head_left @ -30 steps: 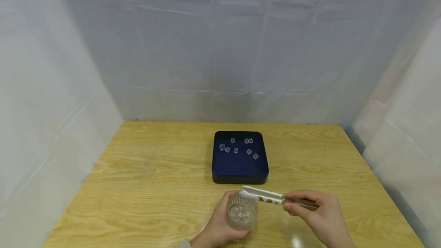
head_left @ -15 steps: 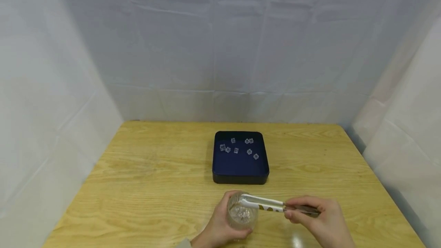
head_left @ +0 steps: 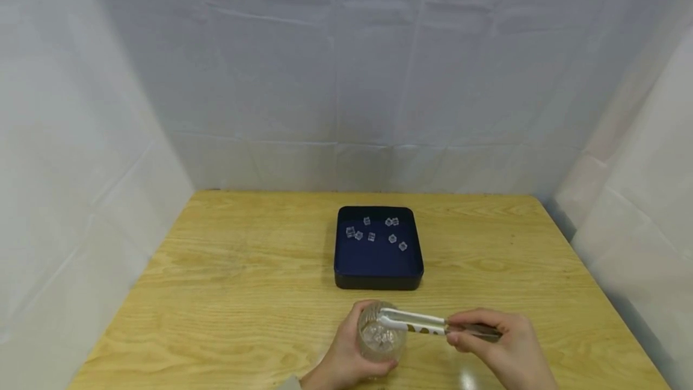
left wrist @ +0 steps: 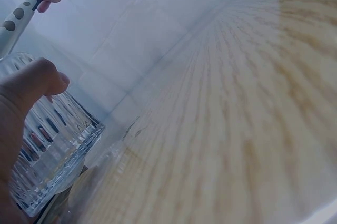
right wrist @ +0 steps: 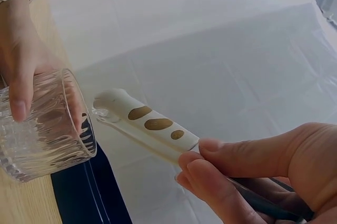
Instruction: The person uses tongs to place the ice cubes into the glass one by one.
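My left hand [head_left: 346,351] grips a clear ribbed drinking glass [head_left: 379,351] near the table's front edge, thumb and fingers around its wall. Several clear cubes [head_left: 380,334] lie in the bottom of the glass. My right hand [head_left: 500,339] pinches a pair of tongs [head_left: 419,321] with white, brown-spotted arms and a metal handle end. The tong tips are over the mouth of the glass. In the right wrist view, a small clear piece [right wrist: 104,113] shows between the tips, near the glass rim. The left wrist view shows my left thumb [left wrist: 39,81] across the ribbed wall.
A dark blue square tray [head_left: 379,266] stands on the wooden table [head_left: 243,294] beyond the glass. Several clear cubes [head_left: 371,237] are scattered in its far half. White sheeting [head_left: 335,77] hangs behind the table and along both sides.
My right hand has lowered the tongs from above the glass's far rim to over its mouth, mostly in the first half second. The left hand and glass have stayed nearly still.
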The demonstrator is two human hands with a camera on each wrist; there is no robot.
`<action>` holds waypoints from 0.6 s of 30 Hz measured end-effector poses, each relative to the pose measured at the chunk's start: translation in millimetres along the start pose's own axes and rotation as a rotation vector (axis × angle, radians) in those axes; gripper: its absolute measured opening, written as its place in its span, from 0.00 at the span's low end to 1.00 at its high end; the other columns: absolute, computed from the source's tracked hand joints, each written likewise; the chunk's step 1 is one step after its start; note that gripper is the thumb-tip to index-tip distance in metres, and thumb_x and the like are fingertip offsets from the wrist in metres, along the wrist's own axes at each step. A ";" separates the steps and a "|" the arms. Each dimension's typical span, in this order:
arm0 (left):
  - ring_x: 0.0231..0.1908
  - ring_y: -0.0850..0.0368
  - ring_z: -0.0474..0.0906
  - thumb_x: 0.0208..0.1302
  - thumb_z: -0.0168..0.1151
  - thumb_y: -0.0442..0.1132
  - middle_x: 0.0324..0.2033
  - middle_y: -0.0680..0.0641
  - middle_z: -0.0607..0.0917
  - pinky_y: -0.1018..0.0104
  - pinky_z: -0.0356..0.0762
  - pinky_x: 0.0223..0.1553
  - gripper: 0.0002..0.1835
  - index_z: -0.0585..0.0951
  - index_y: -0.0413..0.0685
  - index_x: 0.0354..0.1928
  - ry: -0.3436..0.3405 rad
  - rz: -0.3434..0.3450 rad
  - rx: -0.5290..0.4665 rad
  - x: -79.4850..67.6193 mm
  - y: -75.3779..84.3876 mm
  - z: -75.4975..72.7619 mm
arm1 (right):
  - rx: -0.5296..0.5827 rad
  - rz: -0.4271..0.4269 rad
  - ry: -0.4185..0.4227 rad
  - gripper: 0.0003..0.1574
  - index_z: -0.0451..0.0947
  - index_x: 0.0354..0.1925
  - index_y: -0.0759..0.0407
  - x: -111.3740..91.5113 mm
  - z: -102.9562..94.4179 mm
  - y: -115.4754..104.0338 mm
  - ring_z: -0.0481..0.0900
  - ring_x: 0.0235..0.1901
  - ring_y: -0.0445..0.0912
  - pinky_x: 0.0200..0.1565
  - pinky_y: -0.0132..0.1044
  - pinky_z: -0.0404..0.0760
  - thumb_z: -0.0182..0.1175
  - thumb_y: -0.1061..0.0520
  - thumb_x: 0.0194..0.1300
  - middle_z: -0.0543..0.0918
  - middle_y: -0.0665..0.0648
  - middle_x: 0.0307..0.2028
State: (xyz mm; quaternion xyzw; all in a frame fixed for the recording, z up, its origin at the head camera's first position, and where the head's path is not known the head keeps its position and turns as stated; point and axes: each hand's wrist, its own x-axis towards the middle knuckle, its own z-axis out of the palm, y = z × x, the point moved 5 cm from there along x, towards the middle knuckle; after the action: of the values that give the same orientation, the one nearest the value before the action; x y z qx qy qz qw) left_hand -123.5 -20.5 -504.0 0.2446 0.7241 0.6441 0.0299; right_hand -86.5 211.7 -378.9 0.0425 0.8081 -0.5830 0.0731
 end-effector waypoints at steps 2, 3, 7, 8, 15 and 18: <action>0.55 0.54 0.76 0.40 0.84 0.37 0.57 0.55 0.78 0.58 0.73 0.60 0.46 0.68 0.57 0.63 0.001 0.009 0.001 0.2 0.3 0.1 | -0.001 0.003 -0.002 0.17 0.85 0.44 0.68 0.6 0.2 0.6 0.87 0.31 0.50 0.34 0.38 0.87 0.72 0.64 0.54 0.88 0.61 0.34; 0.55 0.54 0.76 0.40 0.84 0.37 0.57 0.55 0.78 0.58 0.73 0.60 0.46 0.68 0.57 0.63 0.001 0.013 0.004 0.2 0.3 0.1 | -0.003 0.004 -0.004 0.17 0.85 0.44 0.68 0.8 0.3 0.8 0.87 0.31 0.49 0.34 0.38 0.87 0.72 0.64 0.54 0.88 0.61 0.34; 0.55 0.54 0.76 0.40 0.83 0.37 0.57 0.55 0.78 0.59 0.74 0.59 0.46 0.68 0.57 0.63 0.003 0.024 0.010 0.3 -0.2 0.1 | -0.002 0.006 -0.016 0.17 0.85 0.44 0.68 1.1 0.5 1.2 0.87 0.31 0.49 0.34 0.38 0.87 0.73 0.64 0.54 0.88 0.61 0.34; 0.55 0.54 0.76 0.40 0.83 0.37 0.56 0.54 0.78 0.59 0.74 0.59 0.46 0.68 0.57 0.63 0.003 0.025 0.010 0.2 -0.5 0.1 | 0.000 0.007 -0.019 0.17 0.85 0.44 0.68 1.2 0.6 1.2 0.87 0.31 0.49 0.34 0.38 0.87 0.73 0.64 0.54 0.88 0.61 0.34; 0.55 0.54 0.76 0.40 0.83 0.38 0.56 0.54 0.78 0.59 0.74 0.59 0.46 0.67 0.57 0.63 -0.001 0.008 0.013 0.3 -2.1 -0.2 | 0.018 0.003 -0.036 0.18 0.84 0.44 0.69 1.9 0.4 3.1 0.88 0.33 0.51 0.35 0.38 0.87 0.73 0.64 0.54 0.88 0.62 0.35; 0.55 0.54 0.76 0.40 0.83 0.38 0.56 0.54 0.78 0.59 0.74 0.59 0.46 0.67 0.58 0.63 -0.004 0.002 0.010 0.3 -2.1 -0.3 | 0.026 0.003 -0.050 0.19 0.84 0.45 0.70 2.4 0.4 4.6 0.88 0.34 0.52 0.35 0.39 0.87 0.73 0.63 0.54 0.88 0.62 0.35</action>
State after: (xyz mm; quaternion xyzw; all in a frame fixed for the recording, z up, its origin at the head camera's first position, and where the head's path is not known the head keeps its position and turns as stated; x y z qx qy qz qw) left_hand -124.5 -20.8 -505.9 0.2469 0.7270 0.6400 0.0297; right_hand -88.2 212.7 -383.7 0.0302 0.7982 -0.5944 0.0935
